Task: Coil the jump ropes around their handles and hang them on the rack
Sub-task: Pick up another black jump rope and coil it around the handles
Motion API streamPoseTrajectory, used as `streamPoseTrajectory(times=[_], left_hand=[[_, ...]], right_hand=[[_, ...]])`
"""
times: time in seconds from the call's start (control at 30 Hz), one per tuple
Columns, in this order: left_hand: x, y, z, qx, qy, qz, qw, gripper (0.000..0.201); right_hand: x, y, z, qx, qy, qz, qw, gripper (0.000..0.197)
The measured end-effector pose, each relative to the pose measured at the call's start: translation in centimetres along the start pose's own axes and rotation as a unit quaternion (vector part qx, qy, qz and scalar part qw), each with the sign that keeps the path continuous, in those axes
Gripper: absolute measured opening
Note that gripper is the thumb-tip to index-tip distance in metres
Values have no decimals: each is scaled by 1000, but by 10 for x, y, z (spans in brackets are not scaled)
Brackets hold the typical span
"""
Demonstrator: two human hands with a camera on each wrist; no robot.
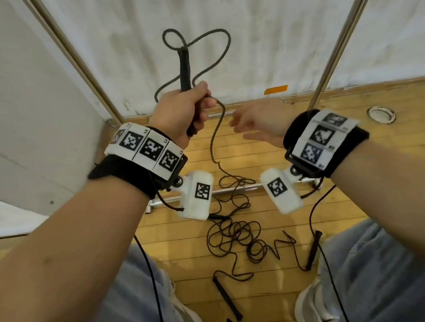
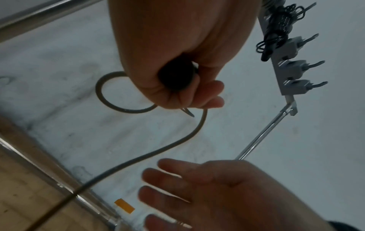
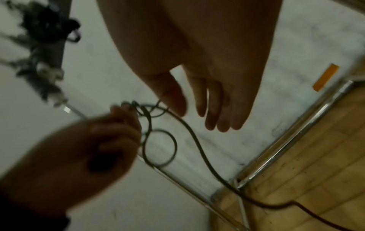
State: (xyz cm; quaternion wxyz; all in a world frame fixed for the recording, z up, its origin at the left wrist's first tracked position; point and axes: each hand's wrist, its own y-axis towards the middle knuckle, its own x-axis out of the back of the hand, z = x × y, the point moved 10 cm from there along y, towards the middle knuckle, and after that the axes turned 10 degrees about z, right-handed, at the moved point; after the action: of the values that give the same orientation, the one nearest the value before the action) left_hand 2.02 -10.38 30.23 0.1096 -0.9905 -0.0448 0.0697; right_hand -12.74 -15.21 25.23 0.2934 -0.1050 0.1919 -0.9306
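My left hand [image 1: 186, 108] grips an upright black jump rope handle [image 1: 185, 68], its butt end showing in the fist [image 2: 175, 76]. The dark rope [image 1: 216, 141] loops above the handle and hangs down to a tangle on the floor [image 1: 235, 233]. My right hand [image 1: 251, 126] hovers just right of the hanging rope, fingers straight and spread [image 3: 217, 112], holding nothing. The rack [image 2: 290, 68] with metal hooks stands up at the right in the left wrist view, one coiled rope [image 2: 276, 31] hanging on it.
Two more black handles [image 1: 226, 298] [image 1: 314, 249] lie on the wooden floor between my shoes. Chrome rack poles [image 1: 338, 43] rise against the white wall. An orange tape strip [image 1: 275, 89] marks the wall base. A metal base bar [image 1: 232, 190] crosses the floor.
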Motion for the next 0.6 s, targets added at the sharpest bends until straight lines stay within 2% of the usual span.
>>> streamPoseTrajectory(times=[0.07, 0.1, 0.17, 0.23, 0.3, 0.33, 0.43, 0.5, 0.53, 0.6], left_hand=[[-4, -2, -7, -6, -36, 25, 999, 20], [-5, -3, -10, -8, -52, 36, 998, 20], [-8, -5, -15, -11, -84, 53, 995, 21], [-7, -7, -21, -22, -110, 60, 992, 22], [-1, -8, -29, -41, -136, 60, 988, 22], [3, -7, -33, -52, -148, 57, 986, 23], [24, -4, -36, -69, -146, 8, 987, 21], [44, -3, -30, -54, -51, -74, 994, 19], [52, -4, -26, -36, 23, -111, 993, 20], [57, -3, -18, 2, 163, -135, 977, 21]], right_hand=[[-28, -2, -1, 20, -55, 61, 996, 32], [-41, -3, -1, 28, -71, 90, 993, 37], [-52, -2, -2, 49, -82, 104, 990, 42], [-55, 1, -2, 67, -102, 102, 987, 23], [-65, 2, -14, 41, -167, 135, 976, 6], [-70, 2, -25, 15, -218, 154, 964, 6], [-71, 2, -49, -50, -390, 160, 905, 16], [-67, -1, -45, -60, -432, 153, 887, 21], [-65, -2, -40, -58, -403, 152, 901, 23], [-56, -4, -20, -30, -261, 128, 956, 28]])
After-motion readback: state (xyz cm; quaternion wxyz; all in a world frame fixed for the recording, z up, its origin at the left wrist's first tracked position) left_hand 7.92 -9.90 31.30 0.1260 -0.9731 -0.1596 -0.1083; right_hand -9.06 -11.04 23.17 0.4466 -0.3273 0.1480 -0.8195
